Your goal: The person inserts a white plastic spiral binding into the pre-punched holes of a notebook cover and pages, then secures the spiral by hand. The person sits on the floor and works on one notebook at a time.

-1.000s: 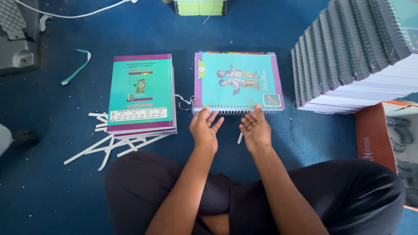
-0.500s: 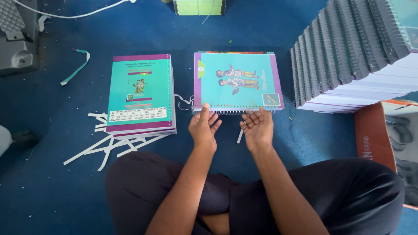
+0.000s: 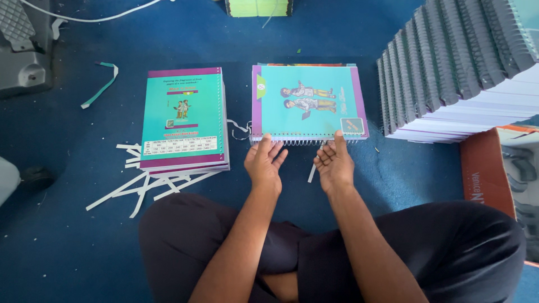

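- You sit cross-legged on the blue carpet [image 3: 67,247], both forearms reaching forward between your knees.
- Your left hand [image 3: 264,164] is open and holds nothing; its fingertips rest at the near edge of the spiral-bound notebook [image 3: 307,101], on the wire coil [image 3: 303,141].
- Your right hand [image 3: 334,163] is likewise open, loosely cupped, clasping nothing; its raised finger touches the same coiled edge further right.
- The notebook lies flat, teal cover up, directly ahead of you, on top of others like it whose edges show at the far side. The coil faces you, likely so that both hands can reach the binding.
- A second stack of teal-covered books [image 3: 182,119] sits just to the left, apart from the first. Punched holes run down its right edge and no coil shows; it looks unbound, though I cannot tell for certain.
- White paper strips [image 3: 140,188] lie scattered at the near-left corner of that stack; one more strip [image 3: 311,173] lies between your hands.
- To your right a tall fanned pile of coil-bound books [image 3: 455,73] leans, spines up, well apart from your hands.
- A grey machine [image 3: 25,50] stands at far left; a cardboard box [image 3: 488,168] sits at right.
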